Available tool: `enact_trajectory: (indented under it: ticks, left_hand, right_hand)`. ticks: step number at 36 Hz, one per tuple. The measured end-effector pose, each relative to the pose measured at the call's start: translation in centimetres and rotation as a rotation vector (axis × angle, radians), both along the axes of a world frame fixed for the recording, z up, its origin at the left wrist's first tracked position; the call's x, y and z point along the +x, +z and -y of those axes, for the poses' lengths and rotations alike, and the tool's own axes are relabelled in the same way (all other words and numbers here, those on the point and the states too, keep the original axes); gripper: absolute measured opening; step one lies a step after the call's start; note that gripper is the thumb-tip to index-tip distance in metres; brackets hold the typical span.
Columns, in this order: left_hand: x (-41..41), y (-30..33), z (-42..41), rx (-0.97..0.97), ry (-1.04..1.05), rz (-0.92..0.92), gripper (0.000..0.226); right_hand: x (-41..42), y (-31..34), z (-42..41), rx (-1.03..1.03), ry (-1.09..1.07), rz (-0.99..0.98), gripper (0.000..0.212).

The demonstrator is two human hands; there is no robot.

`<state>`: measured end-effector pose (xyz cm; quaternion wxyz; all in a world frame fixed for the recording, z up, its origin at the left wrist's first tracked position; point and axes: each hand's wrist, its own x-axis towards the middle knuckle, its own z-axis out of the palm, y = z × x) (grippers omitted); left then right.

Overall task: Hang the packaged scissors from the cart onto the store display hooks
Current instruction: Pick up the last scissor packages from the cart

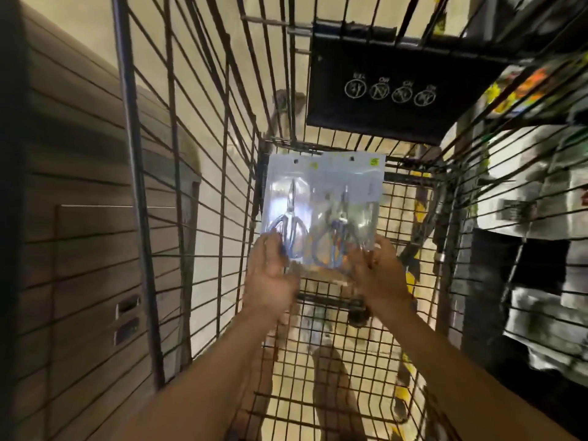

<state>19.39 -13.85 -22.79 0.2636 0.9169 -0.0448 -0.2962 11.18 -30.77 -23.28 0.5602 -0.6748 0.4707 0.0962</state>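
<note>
- Head view: looking down into a wire shopping cart (203, 173). Both hands are holding up clear scissor packs (321, 208) inside the basket, above the mesh floor.
- Left hand (270, 268) has its fingers curled onto the bottom left corner of the packs, and right hand (378, 268) pinches the bottom right corner. It's blurry, so I can't tell the exact finger placement.
- Count: I make out two packs, side by side and overlapping a bit, one pair of scissors in each, blue-ish handles at the bottom. Each has a hang hole up top. Could be more stacked behind, can't tell.
- Handling guess: light, thin floppy plastic sleeve that's probably slick, with stiff metal inside weighing down the bottom. I'd grab near the top edge beside the hole so it hangs straight for the hook.
- No display hooks clearly visible. There's a black placard (397, 87) on the cart's far end.
</note>
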Motion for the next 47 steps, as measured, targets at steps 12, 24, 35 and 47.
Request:
enact_trajectory:
  ticks: [12, 24, 35, 47]
  left_hand:
    - [2.4, -5.5, 4.0, 0.271, 0.052, -0.053, 0.094]
    - [2.1, -5.1, 4.4, 0.025, 0.190, -0.032, 0.097]
    - [1.5, -3.3, 3.4, -0.401, 0.235, -0.182, 0.085]
    - [0.8, 6.5, 2.5, -0.546, 0.119, -0.255, 0.098]
  right_hand:
    - [-6.8, -0.6, 0.4, -0.020, -0.169, -0.034, 0.033]
    - [-8.2, -1.8, 0.1, 0.004, -0.227, -0.032, 0.025]
    - [-8.0, -2.7, -0.2, -0.029, -0.194, -0.053, 0.067]
    - [-9.2, 5.8, -2.2, -0.068, -0.306, 0.095, 0.068]
